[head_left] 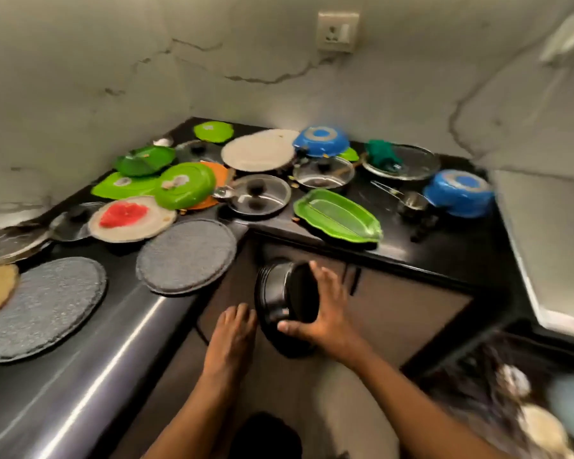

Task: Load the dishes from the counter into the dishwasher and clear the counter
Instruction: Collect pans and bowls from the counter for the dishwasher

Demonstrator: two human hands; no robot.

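Carrying the black pan [280, 301] low in front of the cabinet doors [395, 309], your right hand [322, 313] grips it by the base, thumb under, fingers spread over the dark bottom. It is tipped on its side, off the counter [444, 246]. Your left hand [229, 339] hangs just beside it, fingers straight and relaxed, holding nothing. Judgement: bring that free hand under the rim before you turn, since a one-handed hold on a smooth base may slip.

Lower right shows blurred dishes, possibly the dishwasher rack; too smeared to say. If so, swing right and seat the pan mouth down.

Further out, two grey mats [186, 256] lie at the counter edge. The green tray [337, 217] overhangs the edge near the corner; take it soon, it looks easiest to knock off. Beyond sit steel lids [262, 195], green plates [184, 183], two blue bowls [458, 193] upside down, and a glass lid [401, 162] with a green cloth on it.
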